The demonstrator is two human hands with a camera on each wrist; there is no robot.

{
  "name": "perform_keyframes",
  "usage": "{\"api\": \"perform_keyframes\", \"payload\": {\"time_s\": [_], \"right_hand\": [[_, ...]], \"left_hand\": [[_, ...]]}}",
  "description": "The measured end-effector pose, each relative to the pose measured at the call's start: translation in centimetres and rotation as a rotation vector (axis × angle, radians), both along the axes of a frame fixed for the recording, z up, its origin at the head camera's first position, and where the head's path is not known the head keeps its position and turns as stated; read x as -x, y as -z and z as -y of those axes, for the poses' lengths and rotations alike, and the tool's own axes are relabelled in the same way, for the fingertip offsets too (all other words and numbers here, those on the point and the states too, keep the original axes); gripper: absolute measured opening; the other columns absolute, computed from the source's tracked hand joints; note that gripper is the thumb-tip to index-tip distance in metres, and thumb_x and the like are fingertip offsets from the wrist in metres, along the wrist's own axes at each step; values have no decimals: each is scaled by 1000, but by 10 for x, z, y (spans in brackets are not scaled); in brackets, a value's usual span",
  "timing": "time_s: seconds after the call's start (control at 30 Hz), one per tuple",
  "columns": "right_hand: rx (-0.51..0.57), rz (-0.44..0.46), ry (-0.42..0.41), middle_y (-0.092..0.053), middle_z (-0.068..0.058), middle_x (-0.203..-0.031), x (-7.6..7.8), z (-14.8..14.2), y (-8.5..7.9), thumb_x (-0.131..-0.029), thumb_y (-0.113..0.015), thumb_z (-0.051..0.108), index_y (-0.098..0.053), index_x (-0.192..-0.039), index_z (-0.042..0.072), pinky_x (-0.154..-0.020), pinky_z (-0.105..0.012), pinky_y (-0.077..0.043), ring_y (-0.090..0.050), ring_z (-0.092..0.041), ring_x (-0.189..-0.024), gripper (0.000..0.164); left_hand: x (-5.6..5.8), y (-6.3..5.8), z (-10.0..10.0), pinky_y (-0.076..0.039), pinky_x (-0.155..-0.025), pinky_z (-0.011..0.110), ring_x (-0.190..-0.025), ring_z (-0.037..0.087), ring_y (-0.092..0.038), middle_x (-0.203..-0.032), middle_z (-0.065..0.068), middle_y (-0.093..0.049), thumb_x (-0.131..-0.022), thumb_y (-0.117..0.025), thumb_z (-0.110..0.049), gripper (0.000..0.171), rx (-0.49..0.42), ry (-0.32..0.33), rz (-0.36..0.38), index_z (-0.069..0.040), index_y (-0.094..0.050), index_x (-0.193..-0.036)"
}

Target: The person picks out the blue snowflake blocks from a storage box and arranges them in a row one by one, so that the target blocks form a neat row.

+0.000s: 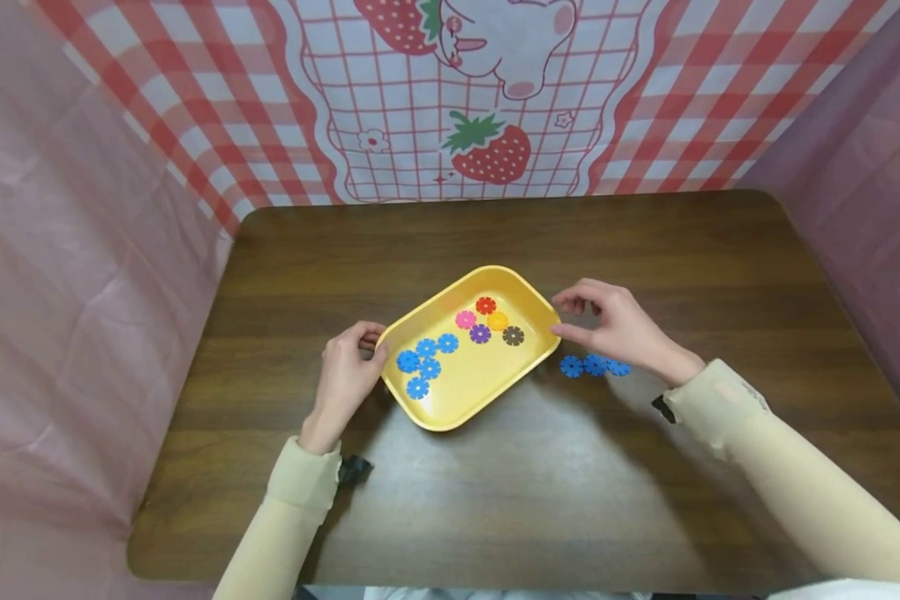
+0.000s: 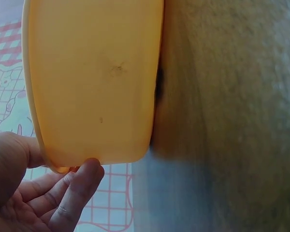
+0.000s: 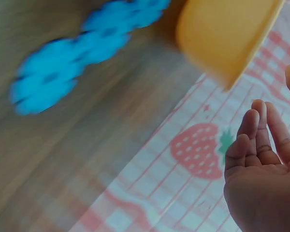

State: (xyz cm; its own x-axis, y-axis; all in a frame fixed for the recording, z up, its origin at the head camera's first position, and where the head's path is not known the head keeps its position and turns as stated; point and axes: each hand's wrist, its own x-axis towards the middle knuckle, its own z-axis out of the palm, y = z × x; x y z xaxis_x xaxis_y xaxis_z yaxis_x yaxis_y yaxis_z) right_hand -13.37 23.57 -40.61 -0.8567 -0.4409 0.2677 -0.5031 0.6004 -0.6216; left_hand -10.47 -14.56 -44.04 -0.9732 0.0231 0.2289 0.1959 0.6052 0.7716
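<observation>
A yellow plastic tray (image 1: 450, 408) sits at an angle near the middle of the table. My left hand (image 1: 347, 367) grips its left end; in the left wrist view the left thumb and fingers (image 2: 77, 193) pinch the rim. Several blue snowflake discs (image 1: 429, 367) lie inside at the left. Toward the right inside are a red disc (image 1: 486, 306), a pink disc (image 1: 466, 320), a yellow disc (image 1: 498, 321), a purple disc (image 1: 480, 333) and a brown disc (image 1: 513, 336). Beside the tray's right end my right hand (image 1: 618, 325) has its fingers extended, holding nothing.
A row of blue discs (image 1: 595, 365) rests on the wooden table (image 1: 570, 517) under the right hand, outside the tray. Behind the table hangs a checked cloth (image 1: 487, 108) with strawberries. Pink curtains (image 1: 67, 275) close off both sides.
</observation>
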Motion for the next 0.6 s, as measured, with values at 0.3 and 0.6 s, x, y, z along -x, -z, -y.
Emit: {"api": "perform_keyframes", "payload": {"time_s": [0.3,0.6], "right_hand": [[22,115,-110,-63,-7,-93,25,58,-3,-79,-85,14,-69,-112,4,-74,-44,-49,-56,-30,-86,39],[49,199,-171,-66,-16,-95,37,97,12,-78,-85,16,-69,-113,-3,-74,-45,-47,-57,-32,-85,43]], "left_hand": [[0,0,2,-56,-73,43,-78,27,-69,-88,15,-72,-86,-70,-3,18,2,-8,52,4,-71,-101],[1,-1,3,-56,-72,41,-76,26,-69,-86,15,-72,-85,-69,-4,16,21,-17,61,5,-71,-99]]}}
